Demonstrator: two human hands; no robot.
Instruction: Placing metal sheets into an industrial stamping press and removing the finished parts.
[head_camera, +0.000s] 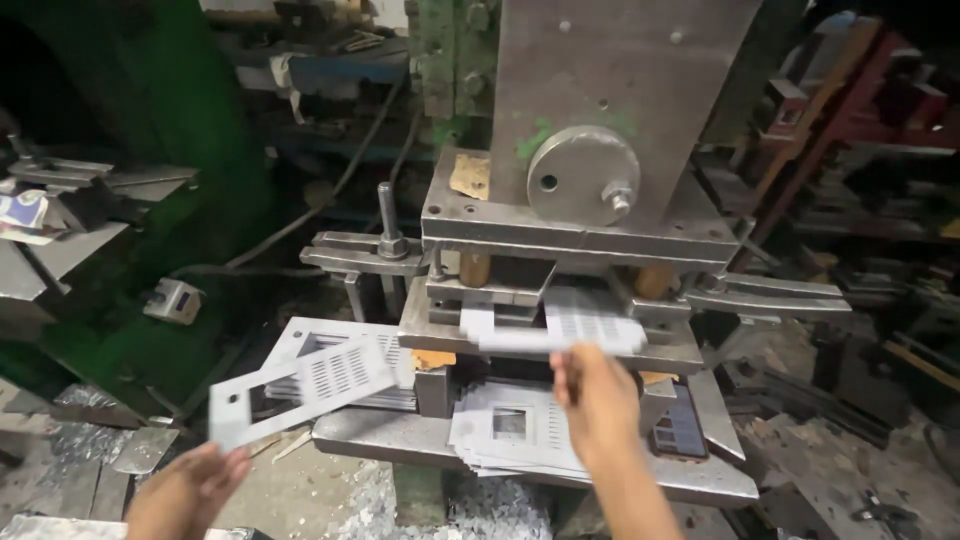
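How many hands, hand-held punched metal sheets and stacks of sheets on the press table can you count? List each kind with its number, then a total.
Hands: 2, left hand and right hand
Punched sheets held: 2, left sheet, right sheet
Stacks: 2, stack on the left, stack in front
Total: 6

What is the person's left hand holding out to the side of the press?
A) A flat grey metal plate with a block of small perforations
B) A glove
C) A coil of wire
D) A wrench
A: the left hand grips the corner of a flat perforated metal plate, while the right hand holds a similar sheet at the press die.
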